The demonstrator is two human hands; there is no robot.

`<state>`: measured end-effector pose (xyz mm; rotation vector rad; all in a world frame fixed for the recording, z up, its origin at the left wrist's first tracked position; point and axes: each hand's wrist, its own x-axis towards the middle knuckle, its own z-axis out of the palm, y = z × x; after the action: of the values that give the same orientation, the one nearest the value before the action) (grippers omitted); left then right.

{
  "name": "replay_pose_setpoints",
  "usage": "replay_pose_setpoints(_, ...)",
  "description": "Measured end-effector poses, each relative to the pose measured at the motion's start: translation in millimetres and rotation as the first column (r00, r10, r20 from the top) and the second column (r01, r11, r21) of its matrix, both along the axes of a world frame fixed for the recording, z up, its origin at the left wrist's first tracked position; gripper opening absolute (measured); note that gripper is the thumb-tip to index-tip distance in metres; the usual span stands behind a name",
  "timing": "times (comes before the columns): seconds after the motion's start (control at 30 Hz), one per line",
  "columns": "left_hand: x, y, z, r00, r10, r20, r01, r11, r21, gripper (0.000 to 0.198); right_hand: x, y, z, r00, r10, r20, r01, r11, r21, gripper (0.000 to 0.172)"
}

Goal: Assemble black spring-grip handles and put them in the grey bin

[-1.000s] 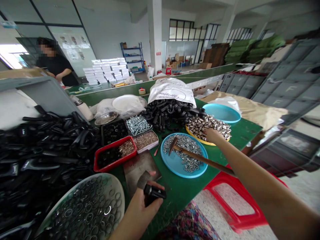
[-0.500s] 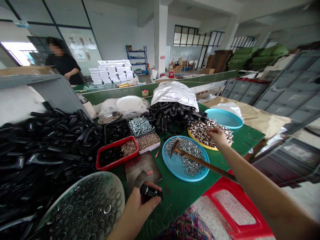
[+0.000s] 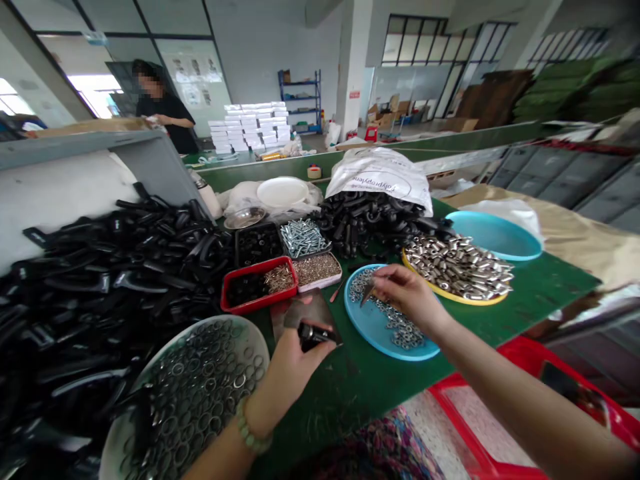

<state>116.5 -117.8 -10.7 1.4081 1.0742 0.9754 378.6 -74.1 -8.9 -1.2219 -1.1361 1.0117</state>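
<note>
My left hand is closed around a short black plastic part, above a dark metal plate. The palm carries a grey wrap and the wrist a beaded bracelet. Over the blue tray of small metal nuts, my right hand is closed on the hammer close to its head. My hand and forearm cover the hammer's handle. Whether a small metal piece is also in those fingers, I cannot make out. Right of that hand sits the yellow tray heaped with silvery metal sleeves.
A large bowl of metal rings and a pile of black handles fill the left. Further back are a red bin, screws, black parts under a white sack and another blue tray. A co-worker stands beyond.
My right hand has left the metal sleeves, moved left and taken hold of the hammer lying across the nut tray. My left hand still holds the black part. The view has shifted.
</note>
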Motion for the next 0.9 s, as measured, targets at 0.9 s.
replay_pose_setpoints(0.9,-42,55,18.0,0.999,-0.038,-0.035,0.036,0.997,-0.066,0.021,30,144,20.3,0.146,-0.088,0.985,0.067,0.995,0.079,0.017)
